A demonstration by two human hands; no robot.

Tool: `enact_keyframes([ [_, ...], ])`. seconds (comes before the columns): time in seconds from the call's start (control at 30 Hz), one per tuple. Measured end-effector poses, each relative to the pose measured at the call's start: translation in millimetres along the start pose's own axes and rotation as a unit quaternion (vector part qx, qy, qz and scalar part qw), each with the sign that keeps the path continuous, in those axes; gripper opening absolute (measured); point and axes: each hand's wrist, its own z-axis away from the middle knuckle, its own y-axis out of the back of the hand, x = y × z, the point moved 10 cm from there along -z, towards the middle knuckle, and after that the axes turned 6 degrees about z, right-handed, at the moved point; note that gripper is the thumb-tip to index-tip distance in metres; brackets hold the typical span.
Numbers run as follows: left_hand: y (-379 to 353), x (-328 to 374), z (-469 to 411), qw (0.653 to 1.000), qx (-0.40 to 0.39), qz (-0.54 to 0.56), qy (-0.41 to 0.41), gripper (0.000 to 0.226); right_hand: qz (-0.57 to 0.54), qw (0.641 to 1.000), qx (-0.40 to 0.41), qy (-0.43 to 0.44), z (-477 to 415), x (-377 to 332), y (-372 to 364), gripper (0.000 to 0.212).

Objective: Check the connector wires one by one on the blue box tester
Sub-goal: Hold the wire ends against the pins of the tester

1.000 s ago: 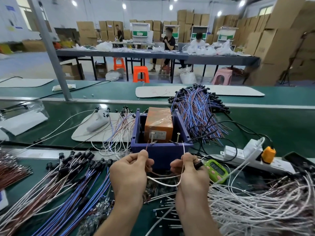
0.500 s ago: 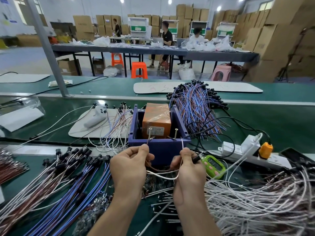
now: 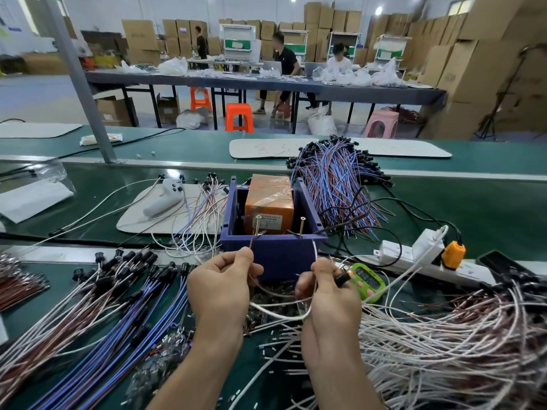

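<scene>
The blue box tester (image 3: 275,255) stands at the middle of the green bench, with an orange block (image 3: 269,202) inside and two brass screws (image 3: 302,224) sticking up at its near rim. My left hand (image 3: 222,285) pinches the red wire end, whose tip reaches the left screw. My right hand (image 3: 328,291) pinches the white wire end, which runs up toward the box's near right rim, and holds the black connector head. The connector wire (image 3: 278,313) loops low between both hands.
Blue and brown wires with black heads (image 3: 97,315) fan out at the left. A white wire heap (image 3: 450,344) lies right. A green timer (image 3: 367,281), a white power strip (image 3: 414,255), a blue-red bundle (image 3: 334,184) and a white controller (image 3: 165,196) surround the box.
Both hands hold the same wire at the box front and have barely moved. The red wire tip now reaches the left screw.
</scene>
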Motion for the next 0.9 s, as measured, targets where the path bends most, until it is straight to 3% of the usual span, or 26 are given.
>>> enact_keyframes([
  [0.23, -6, -10, 26, 0.992, -0.088, 0.039, 0.076, 0.030, 0.132, 0.984, -0.112, 0.030, 23, -7, -15, 0.029],
  [0.37, -4, -14, 40, 0.986, -0.089, 0.082, 0.112, 0.028, 0.302, 0.940, -0.128, 0.099, 31, -30, -6, 0.038],
  [0.47, 8, -20, 42, 0.986, -0.075, 0.068, 0.135, 0.010, 0.492, 0.847, -0.077, 0.186, 36, -71, 14, 0.042],
  [0.53, 26, -21, 39, 0.990, -0.028, 0.034, 0.135, 0.018, 0.618, 0.747, -0.023, 0.241, 44, -101, 27, 0.053],
  [0.6, 40, 6, 42, 0.998, 0.016, 0.003, 0.065, 0.025, 0.660, 0.692, 0.031, 0.290, 53, -133, 39, 0.059],
  [0.67, 28, 49, 54, 0.998, -0.026, -0.016, -0.054, 0.019, 0.646, 0.708, 0.033, 0.283, 53, -153, 50, 0.064],
  [0.73, -16, 74, 77, 0.975, -0.170, -0.079, -0.116, 0.025, 0.601, 0.755, -0.013, 0.261, 50, -159, 51, 0.069],
  [0.83, -90, 61, 122, 0.902, -0.379, -0.180, -0.102, 0.050, 0.484, 0.834, -0.031, 0.262, 45, -173, 50, 0.060],
  [0.9, -120, 43, 141, 0.876, -0.441, -0.186, -0.058, 0.044, 0.347, 0.913, -0.064, 0.204, 35, -170, 55, 0.051],
])
